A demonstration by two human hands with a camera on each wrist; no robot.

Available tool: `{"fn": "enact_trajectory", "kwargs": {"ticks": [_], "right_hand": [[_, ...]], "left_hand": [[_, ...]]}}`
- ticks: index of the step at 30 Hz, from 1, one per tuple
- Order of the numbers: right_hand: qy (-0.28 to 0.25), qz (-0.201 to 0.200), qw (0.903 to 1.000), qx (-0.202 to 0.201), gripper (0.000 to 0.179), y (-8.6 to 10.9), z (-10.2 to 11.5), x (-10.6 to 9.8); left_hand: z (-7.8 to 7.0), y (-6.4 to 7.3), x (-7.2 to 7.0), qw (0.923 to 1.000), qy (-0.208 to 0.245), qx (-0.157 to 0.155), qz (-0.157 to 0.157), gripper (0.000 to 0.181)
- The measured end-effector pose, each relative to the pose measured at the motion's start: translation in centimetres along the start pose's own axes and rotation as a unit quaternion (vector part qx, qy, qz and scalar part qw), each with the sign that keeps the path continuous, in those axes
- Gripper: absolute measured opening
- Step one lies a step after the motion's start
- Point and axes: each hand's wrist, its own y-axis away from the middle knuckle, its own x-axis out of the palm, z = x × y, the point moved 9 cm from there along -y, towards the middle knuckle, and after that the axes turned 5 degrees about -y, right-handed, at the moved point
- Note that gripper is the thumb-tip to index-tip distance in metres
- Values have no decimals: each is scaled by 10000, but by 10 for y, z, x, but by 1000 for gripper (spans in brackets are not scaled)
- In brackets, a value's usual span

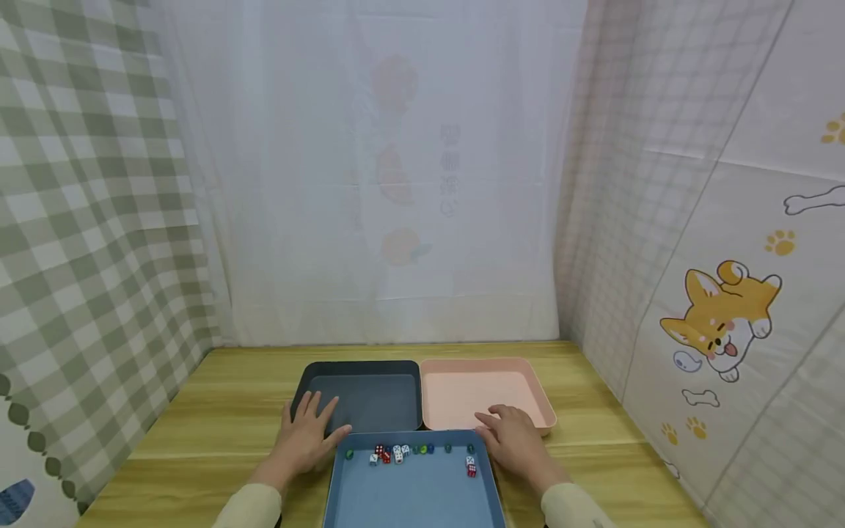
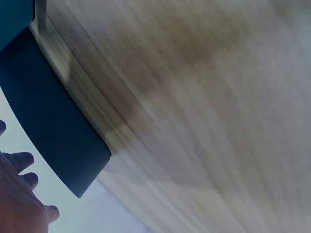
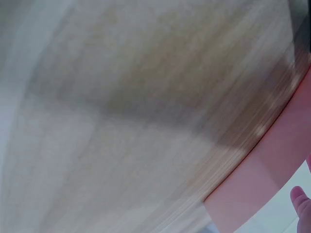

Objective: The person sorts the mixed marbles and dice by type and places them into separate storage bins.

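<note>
My left hand [image 1: 302, 440] has its fingers spread over the front left corner of the black tray [image 1: 370, 367]; its thumb points toward the blue tray's corner. My right hand [image 1: 517, 442] holds nothing, its fingers over the front edge of the pink tray [image 1: 488, 367] and beside the blue tray's right corner. Between the hands lies the blue tray [image 1: 416, 499], with several dice and marbles along its far side. A red die [image 1: 472, 471] and a white die [image 1: 470, 460] sit near its right wall; a green marble [image 1: 349, 455] lies at the left.
The trays stand on a wood-grain table [image 1: 251, 396], black and pink side by side behind the blue one. A white curtain [image 1: 396, 183] hangs behind the table. Checked cloth [image 1: 99, 183] walls the left; a cloth with a cartoon dog [image 1: 726, 315] walls the right.
</note>
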Motion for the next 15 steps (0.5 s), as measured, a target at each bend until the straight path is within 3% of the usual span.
{"fn": "enact_trajectory", "kwargs": {"ticks": [9,15], "right_hand": [[60,-303,9990,-323,27,12,7,-2],[67,-367,9985,-390,25,15,9,1]], "left_hand": [[0,5,7,9999,113,12,15,75],[-2,7,7,9998,144,71,-150,73]]}}
